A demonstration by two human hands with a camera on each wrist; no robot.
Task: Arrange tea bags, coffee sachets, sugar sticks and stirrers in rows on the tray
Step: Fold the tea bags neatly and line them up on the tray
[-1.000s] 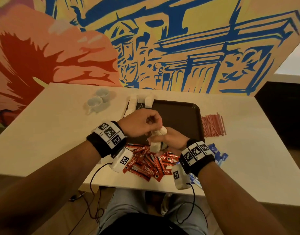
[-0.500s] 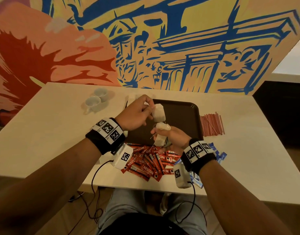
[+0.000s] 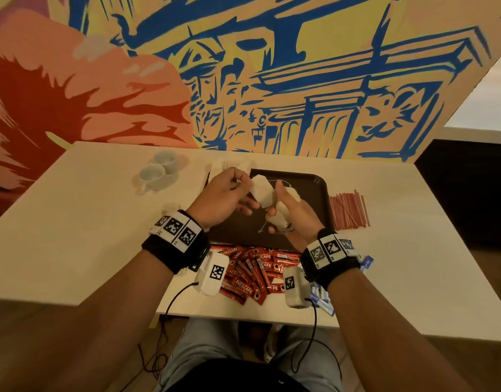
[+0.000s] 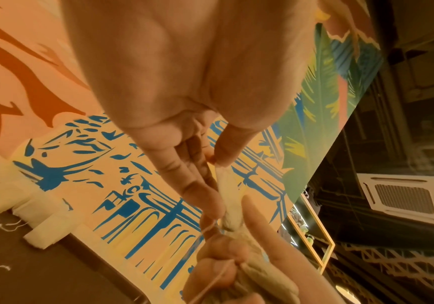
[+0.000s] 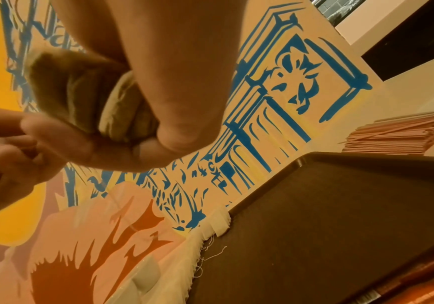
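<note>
Over the dark brown tray [image 3: 305,185], my left hand [image 3: 243,190] pinches one white tea bag [image 3: 262,190] between thumb and fingers; the left wrist view shows the pinch on the tea bag [image 4: 226,185]. My right hand [image 3: 274,219] grips a bunch of tea bags [image 3: 281,220] with loose strings, also seen as a bunch of tea bags [image 5: 122,107] in the right wrist view. The single bag touches the bunch. Several tea bags [image 3: 232,165] lie at the tray's far left corner. Red coffee sachets [image 3: 249,270] are heaped before the tray, red stirrers [image 3: 348,210] to its right, blue sugar sticks [image 3: 322,298] under my right wrist.
Two white cups [image 3: 158,172] stand at the table's far left. A painted wall [image 3: 271,80] rises right behind the table [image 3: 74,236]. Cables hang from both wrist cameras over the table's near edge. The tray's middle and right [image 5: 340,226] are bare.
My left hand has drawn one tea bag up out of the bunch in my right hand and lifted it toward the tray's far left. The right hand has risen slightly.
</note>
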